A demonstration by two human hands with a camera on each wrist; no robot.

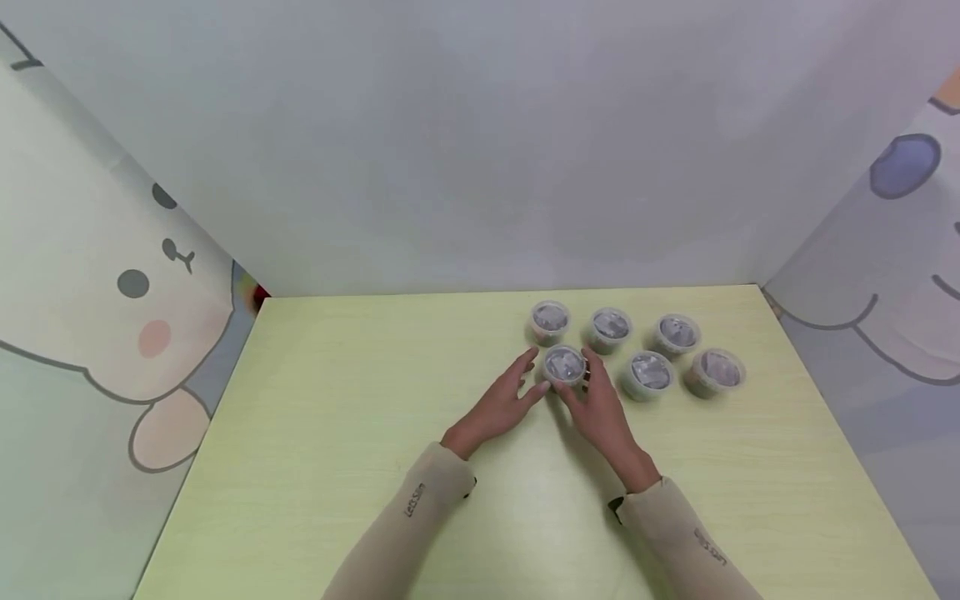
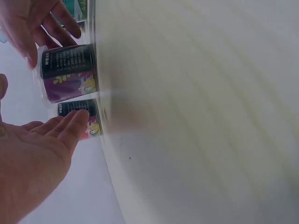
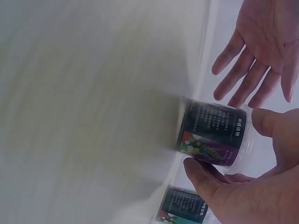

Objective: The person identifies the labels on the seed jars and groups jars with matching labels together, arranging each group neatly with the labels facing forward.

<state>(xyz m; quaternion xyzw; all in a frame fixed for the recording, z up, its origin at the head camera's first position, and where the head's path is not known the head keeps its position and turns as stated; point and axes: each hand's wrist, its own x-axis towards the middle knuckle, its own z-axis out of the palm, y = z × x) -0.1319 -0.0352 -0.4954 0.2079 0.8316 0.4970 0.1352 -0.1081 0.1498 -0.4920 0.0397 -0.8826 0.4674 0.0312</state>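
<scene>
A small round plastic cup (image 1: 564, 365) with a clear lid and silvery top stands between my two hands. Its label (image 2: 67, 74) is black above and purple below, with flowers and pale writing. My right hand (image 1: 600, 410) holds this cup, thumb by the lid and fingers along the far side, also seen in the right wrist view (image 3: 252, 186). On the cup's other side, my left hand (image 1: 501, 400) has its fingers spread and extended, palm facing the cup. In the right wrist view a gap shows between the left fingers (image 3: 238, 77) and the cup.
Several similar cups stand around: one behind the left fingertips (image 1: 551, 320), another beyond the right hand (image 1: 610, 325), and more to the right (image 1: 649, 373). The pale yellow table (image 1: 360, 383) meets a white back wall (image 1: 480, 167). Cartoon-printed panels (image 1: 150, 333) flank it.
</scene>
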